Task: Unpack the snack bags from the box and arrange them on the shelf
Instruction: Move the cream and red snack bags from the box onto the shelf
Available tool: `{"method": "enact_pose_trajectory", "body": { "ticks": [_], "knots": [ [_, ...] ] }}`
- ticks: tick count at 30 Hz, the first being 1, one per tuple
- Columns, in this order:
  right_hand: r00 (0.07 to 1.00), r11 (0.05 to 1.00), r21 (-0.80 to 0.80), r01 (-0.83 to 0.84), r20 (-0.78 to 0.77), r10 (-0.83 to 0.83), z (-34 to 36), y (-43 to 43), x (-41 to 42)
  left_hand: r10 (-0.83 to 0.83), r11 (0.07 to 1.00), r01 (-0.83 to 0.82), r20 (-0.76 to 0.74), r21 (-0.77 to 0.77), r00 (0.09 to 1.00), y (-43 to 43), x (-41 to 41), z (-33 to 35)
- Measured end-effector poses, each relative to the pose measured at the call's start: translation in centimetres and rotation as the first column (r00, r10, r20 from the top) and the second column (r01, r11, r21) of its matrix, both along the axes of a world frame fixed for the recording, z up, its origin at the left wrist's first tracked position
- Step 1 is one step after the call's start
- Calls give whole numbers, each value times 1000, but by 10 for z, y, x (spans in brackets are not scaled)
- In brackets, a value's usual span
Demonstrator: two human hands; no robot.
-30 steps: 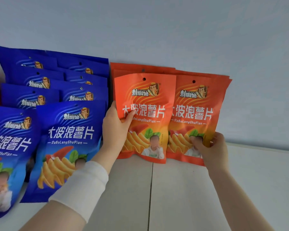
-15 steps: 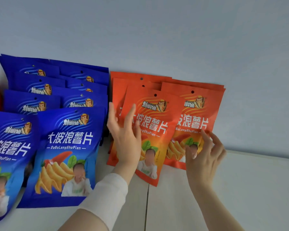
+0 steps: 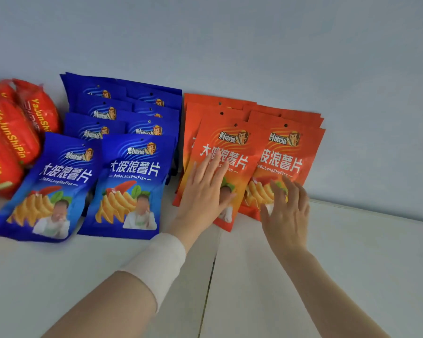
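A pale wall (image 3: 254,45) fills the upper half of the view, directly behind the orange bags (image 3: 232,111). The white shelf (image 3: 352,264) spreads out in front of the orange bags, with a thin seam (image 3: 210,276) running toward their lower edge. The box is not in view.

Just left of the orange bags is a larger block of blue bags (image 3: 122,152), overlapped in rows and leaning back. Further left again lie some red packs (image 3: 12,132).

The orange bags lean on the wall in two overlapping columns. The front one on the left sits crooked, its bottom corner poking forward.

The left hand (image 3: 203,191), a white cuff at its wrist, lies flat and spread on that crooked bag. The right hand (image 3: 286,211) is flat and wide on the neighbouring front bag. Neither is gripping anything.

The risk, as I judge it, is slipping. These glossy bags only lean, so lifting both palms at once could let the front pair slide down flat. A push to the left could nudge the blue rows out of line — or leave the crooked bag askew.
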State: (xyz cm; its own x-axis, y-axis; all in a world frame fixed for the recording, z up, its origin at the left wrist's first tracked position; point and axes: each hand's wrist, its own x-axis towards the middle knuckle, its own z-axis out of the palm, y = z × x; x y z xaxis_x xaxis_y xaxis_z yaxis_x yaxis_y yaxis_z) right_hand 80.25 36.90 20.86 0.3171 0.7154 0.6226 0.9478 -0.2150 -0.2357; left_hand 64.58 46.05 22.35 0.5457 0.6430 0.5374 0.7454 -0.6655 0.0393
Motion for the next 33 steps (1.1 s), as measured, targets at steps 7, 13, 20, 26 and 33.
{"method": "enact_pose_trajectory", "body": {
  "ticks": [7,13,20,26,33],
  "knots": [
    [889,897,-322,-301,246,387,3,-49,-94,239,966,-257,-453,22,859,-84,-110,26],
    [692,709,-441,-549,235,682,17,-84,-237,464,854,-512,-587,97,663,-192,-261,34],
    [325,383,-548,-744,204,923,1,-143,-442,688,526,-849,-566,-42,454,-326,-457,1],
    [124,184,-710,-680,135,983,-64,-191,-613,749,186,-949,-589,-255,305,-444,-610,-72],
    [108,2,-868,-497,-59,992,-169,-234,-708,854,-301,-687,-508,-661,114,-530,-676,-200]
  ]
}}
